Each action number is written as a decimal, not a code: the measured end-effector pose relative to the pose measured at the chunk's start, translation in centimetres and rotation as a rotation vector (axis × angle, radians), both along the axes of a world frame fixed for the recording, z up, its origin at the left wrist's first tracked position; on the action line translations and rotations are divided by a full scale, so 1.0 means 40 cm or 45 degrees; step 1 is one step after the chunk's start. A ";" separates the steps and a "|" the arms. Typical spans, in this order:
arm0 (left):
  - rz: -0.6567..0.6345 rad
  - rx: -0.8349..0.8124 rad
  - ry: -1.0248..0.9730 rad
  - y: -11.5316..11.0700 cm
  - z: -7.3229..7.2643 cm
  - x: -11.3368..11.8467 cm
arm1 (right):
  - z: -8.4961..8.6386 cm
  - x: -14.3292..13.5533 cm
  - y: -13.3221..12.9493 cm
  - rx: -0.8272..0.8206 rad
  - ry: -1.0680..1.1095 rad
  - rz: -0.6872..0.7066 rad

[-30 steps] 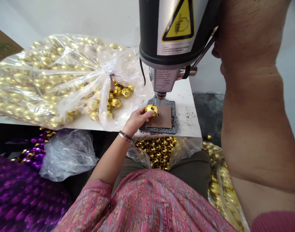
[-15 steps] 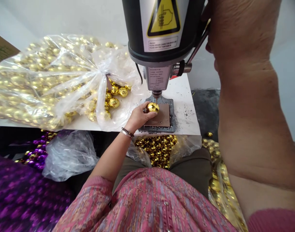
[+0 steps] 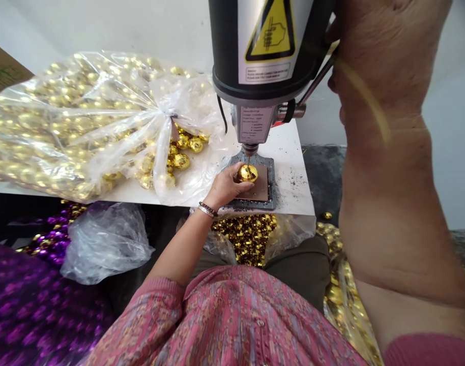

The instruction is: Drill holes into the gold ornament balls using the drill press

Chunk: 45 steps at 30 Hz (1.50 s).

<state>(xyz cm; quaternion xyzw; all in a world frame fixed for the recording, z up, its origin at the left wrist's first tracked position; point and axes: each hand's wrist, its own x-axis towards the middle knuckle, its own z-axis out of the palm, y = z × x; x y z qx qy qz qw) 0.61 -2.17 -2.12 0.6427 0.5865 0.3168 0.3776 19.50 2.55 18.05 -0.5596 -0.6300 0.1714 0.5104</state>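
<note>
Under the drill (image 3: 270, 94), in my head view, a gold ball (image 3: 248, 174) sits over a brown board (image 3: 261, 192), right below the thin bit (image 3: 249, 159). My left hand (image 3: 228, 186) pinches the ball between thumb and fingers. My right hand (image 3: 385, 46) is up by the lever (image 3: 317, 81); its fingers are mostly hidden, so I cannot tell if they wrap round it. I cannot tell, too, if the bit touches the ball. A big clear bag (image 3: 64, 127) of gold balls lies to my left. I think I am lining up the ball for a hole. The next move seems to need a still ball, a gentle pull, and fingertips out of the way.
</note>
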 end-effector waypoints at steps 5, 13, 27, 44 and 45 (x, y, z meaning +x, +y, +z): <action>0.005 0.015 0.005 -0.004 0.000 0.002 | -0.039 -0.006 -0.067 0.337 -0.075 -0.126; 0.006 0.049 0.070 -0.005 -0.007 0.002 | -0.203 0.019 -0.140 0.824 -0.284 -0.127; -0.004 0.079 0.146 -0.009 -0.008 0.006 | -0.314 0.015 -0.139 1.015 -0.366 -0.318; -0.004 0.056 0.022 -0.008 -0.023 0.006 | -0.327 0.001 -0.128 1.104 -0.200 -0.251; -0.006 0.042 0.001 -0.009 -0.021 0.005 | -0.289 0.000 -0.127 1.066 -0.190 -0.244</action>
